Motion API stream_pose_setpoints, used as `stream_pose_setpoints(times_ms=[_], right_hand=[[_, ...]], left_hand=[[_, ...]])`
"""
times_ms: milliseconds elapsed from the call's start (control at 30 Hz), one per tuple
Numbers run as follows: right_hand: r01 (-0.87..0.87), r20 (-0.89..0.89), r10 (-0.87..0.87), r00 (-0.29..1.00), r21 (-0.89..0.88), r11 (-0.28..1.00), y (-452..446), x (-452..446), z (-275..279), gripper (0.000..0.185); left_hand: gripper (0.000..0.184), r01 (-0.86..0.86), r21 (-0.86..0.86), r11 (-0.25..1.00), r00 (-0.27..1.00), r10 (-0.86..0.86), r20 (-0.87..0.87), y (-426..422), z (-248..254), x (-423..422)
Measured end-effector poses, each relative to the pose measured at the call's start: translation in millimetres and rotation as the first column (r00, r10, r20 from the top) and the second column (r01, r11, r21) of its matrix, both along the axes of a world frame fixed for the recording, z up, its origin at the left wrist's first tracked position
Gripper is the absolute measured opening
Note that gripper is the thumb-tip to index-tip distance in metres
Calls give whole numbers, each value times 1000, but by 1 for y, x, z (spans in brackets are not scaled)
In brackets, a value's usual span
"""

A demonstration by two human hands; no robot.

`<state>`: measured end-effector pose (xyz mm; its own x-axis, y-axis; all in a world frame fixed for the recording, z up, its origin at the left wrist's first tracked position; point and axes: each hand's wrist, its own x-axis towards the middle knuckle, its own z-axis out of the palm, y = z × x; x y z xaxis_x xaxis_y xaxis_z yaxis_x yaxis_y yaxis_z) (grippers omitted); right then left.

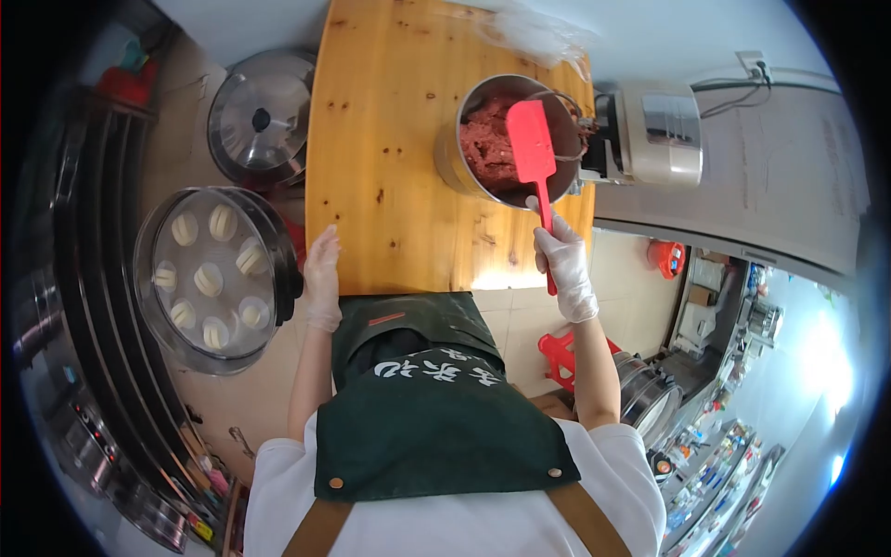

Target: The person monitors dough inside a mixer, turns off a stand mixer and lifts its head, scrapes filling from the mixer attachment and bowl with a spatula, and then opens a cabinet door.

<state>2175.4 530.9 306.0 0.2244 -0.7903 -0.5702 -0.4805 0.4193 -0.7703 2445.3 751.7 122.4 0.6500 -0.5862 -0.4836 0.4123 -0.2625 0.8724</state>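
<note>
My right hand [564,260], in a clear glove, is closed round the handle of a red spatula [531,139]. The spatula's blade is raised over a steel bowl [449,153] that holds red minced meat [489,144]. A metal mixer attachment [585,130] reaches into the bowl's right side. My left hand [323,274], also gloved, is by the left front corner of the wooden table [380,186], fingers stretched out and holding nothing.
A mixer [664,135] stands right of the bowl. Crumpled clear plastic [538,32] lies at the table's back. Left of the table are a steamer [206,278] with pale buns under its lid and another lidded pot [260,119]. A red stool [557,360] is at lower right.
</note>
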Motion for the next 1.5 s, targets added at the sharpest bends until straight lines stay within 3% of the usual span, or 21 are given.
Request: stream_pose_setpoints(times_ms=[100,167,200,233,267,300,367,467,733,967,1067,1100,1167,1367,1467,1500], right_hand=[[-182,247,154,957,94,979,2,15,-14,43],[-359,-26,366,930,-274,892,10,29,-80,45],[-449,-173,417,892,-437,779,13,43,-105,46],[-522,-314,427,848,-636,568,20,64,-118,46],[-619,-427,449,785,-507,600,29,85,-125,47],[-648,-438,478,761,-541,536,37,103,-141,47],[-683,-458,530,713,-622,382,45,137,-190,46],[-792,-631,539,558,-598,120,42,189,-234,47],[-779,-630,548,550,-624,66,30,226,-285,48],[-801,-675,526,517,-598,21,29,229,-294,54],[-834,-681,546,488,-549,61,30,231,-290,55],[-774,-621,550,558,-628,76,28,231,-294,51],[-794,-640,558,528,-605,58,28,227,-296,55],[-796,-636,503,585,-568,208,41,209,-254,65],[-687,-534,462,708,-672,276,56,162,-235,69],[-657,-498,442,746,-660,364,65,140,-227,69]], left_hand=[[35,-29,-26,999,1000,29,9,9,-3,3],[37,-39,-22,999,997,40,63,21,-8,7],[38,-46,-8,999,996,46,73,29,-10,10],[37,-69,39,997,994,65,90,36,-6,13],[35,-85,79,993,992,76,102,41,0,16],[36,-127,85,988,990,122,71,46,6,18],[38,-203,96,975,979,203,4,55,21,18],[39,-239,137,961,971,235,51,80,31,19],[38,-302,232,925,953,294,69,134,11,23],[38,-259,198,945,966,253,57,114,7,29],[38,-249,193,949,968,241,67,98,17,31],[38,-238,185,954,971,229,69,91,21,29],[39,-187,193,963,982,177,70,86,26,30],[40,-103,220,970,994,93,57,75,24,29],[39,-20,210,977,999,13,34,67,7,34],[38,13,210,978,1000,-17,19,61,7,34]])
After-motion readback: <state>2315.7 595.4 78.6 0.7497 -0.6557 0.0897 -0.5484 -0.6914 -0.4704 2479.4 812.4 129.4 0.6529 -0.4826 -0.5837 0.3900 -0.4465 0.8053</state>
